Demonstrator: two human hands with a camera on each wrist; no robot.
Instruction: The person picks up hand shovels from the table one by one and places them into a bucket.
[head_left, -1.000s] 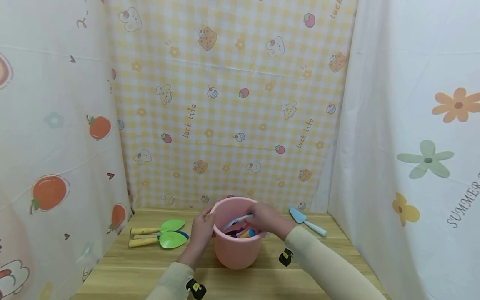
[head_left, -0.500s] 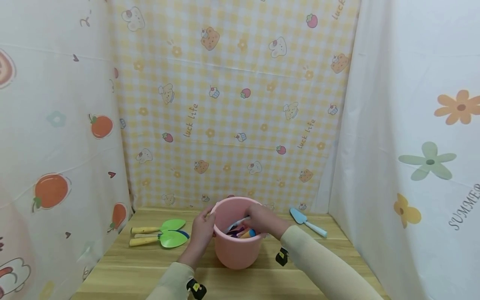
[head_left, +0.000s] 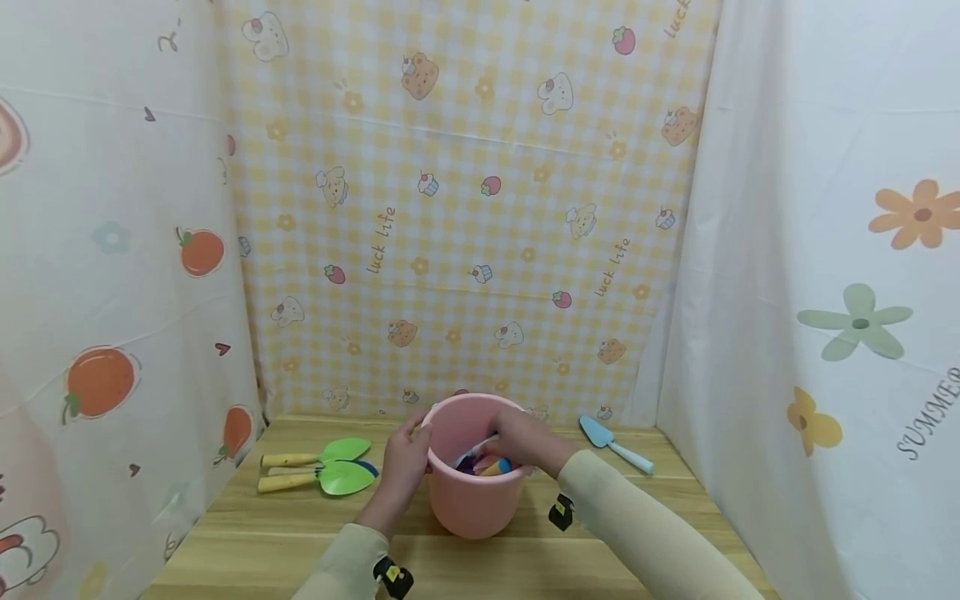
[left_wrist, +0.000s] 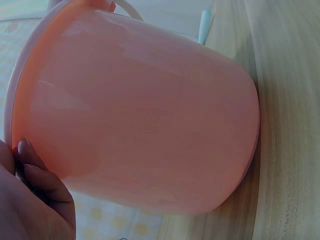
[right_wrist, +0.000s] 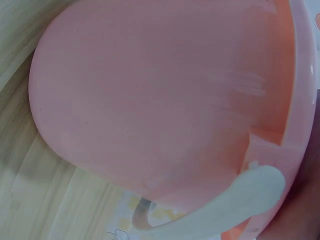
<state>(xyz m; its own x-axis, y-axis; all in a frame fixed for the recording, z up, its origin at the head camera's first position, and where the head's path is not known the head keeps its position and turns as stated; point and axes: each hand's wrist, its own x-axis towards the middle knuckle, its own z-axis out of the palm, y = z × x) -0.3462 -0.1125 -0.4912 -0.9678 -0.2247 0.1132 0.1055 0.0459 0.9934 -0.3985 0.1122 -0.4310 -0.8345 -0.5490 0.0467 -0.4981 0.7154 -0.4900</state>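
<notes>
Yellow checked cloth (head_left: 450, 242) hangs behind the pink bucket (head_left: 476, 504), which stands upright on the wooden table (head_left: 480, 571). On the bucket's left rim, the left hand (head_left: 406, 460) is closed, with its fingers bent against the outer wall. Over the bucket's right rim, the right hand (head_left: 531, 439) reaches inside and its fingers pinch a pale tool (head_left: 483, 444); their tips are hidden. Beside this tool, inside the bucket, lie other coloured pieces (head_left: 492, 468). Green trowels (head_left: 347, 479) lie to the bucket's left, and one light blue trowel (head_left: 630, 455) to its right.
</notes>
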